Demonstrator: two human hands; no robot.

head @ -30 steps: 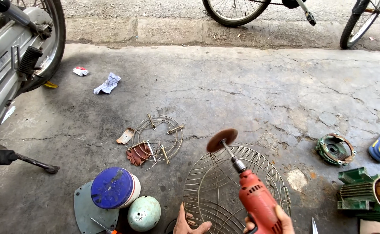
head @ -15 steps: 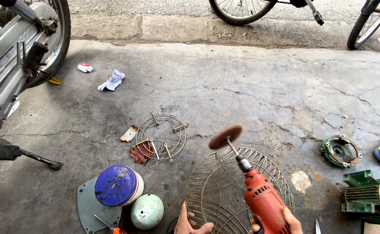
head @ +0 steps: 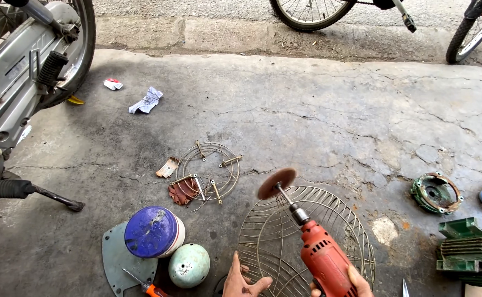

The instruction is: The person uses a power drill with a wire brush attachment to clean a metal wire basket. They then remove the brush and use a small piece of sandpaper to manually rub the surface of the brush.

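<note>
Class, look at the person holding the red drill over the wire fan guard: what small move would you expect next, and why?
Probably lowering the sanding disc onto the wire fan guard. The right hand grips the red drill with the disc raised above the guard's wires, not visibly touching them, while the left hand rests at the guard's near edge, apparently steadying it on the concrete floor.

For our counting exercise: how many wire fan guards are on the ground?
2: a large wire guard under the hands and drill, and a smaller one just beyond, left of it.
</note>
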